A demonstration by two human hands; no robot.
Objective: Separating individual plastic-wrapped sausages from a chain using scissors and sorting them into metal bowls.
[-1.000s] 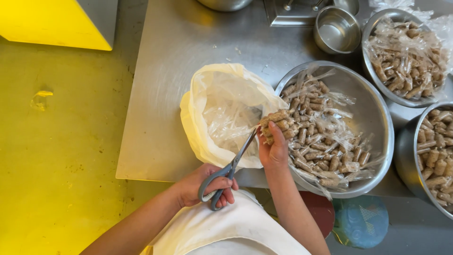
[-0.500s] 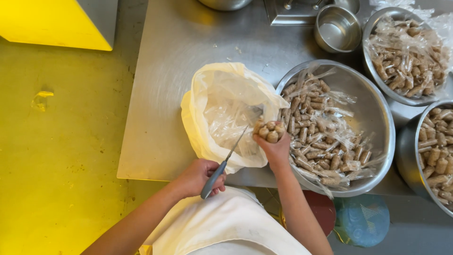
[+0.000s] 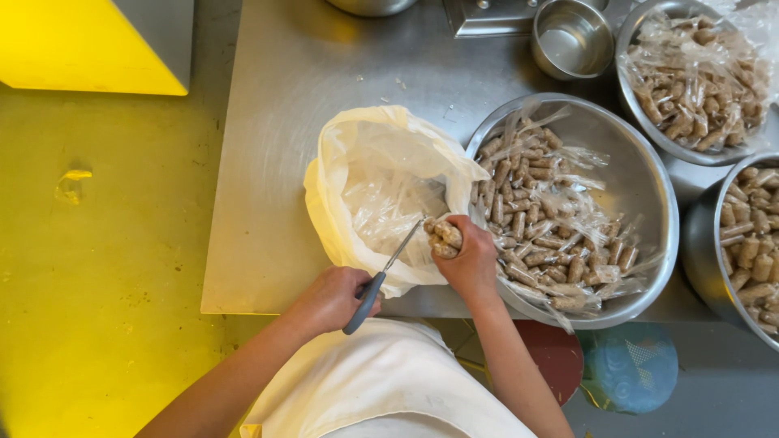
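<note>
Here, left hand (image 3: 331,298) grips scissors (image 3: 381,276); right hand (image 3: 471,261) clutches wrapped sausages (image 3: 444,236) over bag (image 3: 365,174).

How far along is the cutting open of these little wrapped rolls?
Done: cut plastic scraps already lie in the white bag. In hand: the right hand holds a bunch of wrapped rolls over the bag while the left hand works the scissors at them. Left: the big steel bowl beside it holds many wrapped rolls.
</note>
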